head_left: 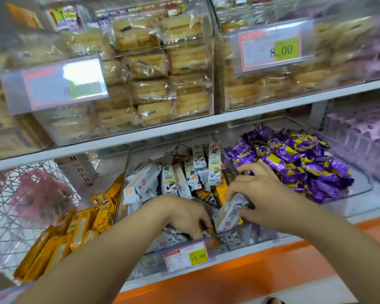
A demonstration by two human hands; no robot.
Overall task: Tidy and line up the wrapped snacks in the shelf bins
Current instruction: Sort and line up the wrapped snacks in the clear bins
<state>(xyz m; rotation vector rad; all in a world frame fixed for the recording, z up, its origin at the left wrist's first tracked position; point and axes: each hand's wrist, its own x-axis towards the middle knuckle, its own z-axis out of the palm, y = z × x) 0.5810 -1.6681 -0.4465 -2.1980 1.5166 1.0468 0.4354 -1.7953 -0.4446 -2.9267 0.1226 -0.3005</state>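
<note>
In the middle clear bin [127, 159] on the lower shelf, the right hand [263, 194] grips a tilted white wrapped snack [229, 215], fingers and thumb curled round it. The left hand [184, 216] digs among the white snacks [173, 178] at the bin's front, fingers curled; whether they hold one I cannot tell. Purple snacks [294, 159] fill the bin to the right.

One head-worn wide-angle camera faces forward and downward, positioned close above the middle shelf bin [149, 151].
</note>
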